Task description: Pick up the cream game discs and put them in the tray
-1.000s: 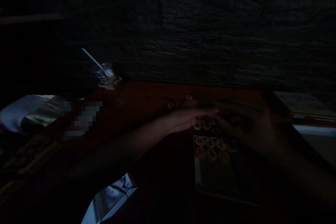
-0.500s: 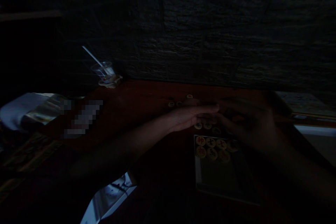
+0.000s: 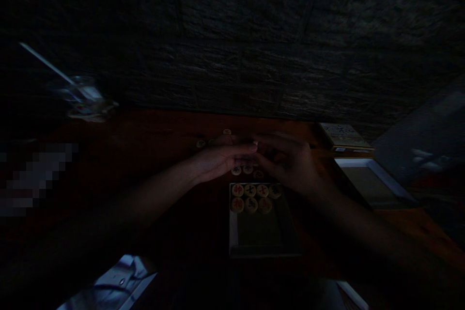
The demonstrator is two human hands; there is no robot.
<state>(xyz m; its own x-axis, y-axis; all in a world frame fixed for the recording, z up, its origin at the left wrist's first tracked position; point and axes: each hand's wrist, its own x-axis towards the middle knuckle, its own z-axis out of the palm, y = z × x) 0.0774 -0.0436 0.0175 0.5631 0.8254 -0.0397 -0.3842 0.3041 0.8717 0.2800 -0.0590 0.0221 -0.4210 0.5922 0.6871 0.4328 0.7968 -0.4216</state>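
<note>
In the dim head view my left hand (image 3: 221, 161) reaches over the table, fingers stretched out and palm partly turned toward me. My right hand (image 3: 288, 159) meets its fingertips, thumb and fingers bent in a pinch; whatever is between them is too dark to make out. Loose Chinese chess pieces (image 3: 236, 170) lie just below and beyond the hands, some hidden by them. Nearer to me, a shallow box tray (image 3: 233, 237) holds two rows of round Chinese chess pieces (image 3: 250, 204) with red and black characters, filling its far part.
A wooden table (image 3: 160, 128) runs up to a dark stone wall (image 3: 225, 68). On the left stands a clear cup with a straw (image 3: 85, 94). To the right are a patterned box (image 3: 345, 135) and another shallow tray (image 3: 405, 194). A pale box (image 3: 121, 283) shows at bottom left.
The view has swung right, so the table things sit further left and more shows on the right. My right hand has drawn in close to the left fingertips; the rows look the same.
</note>
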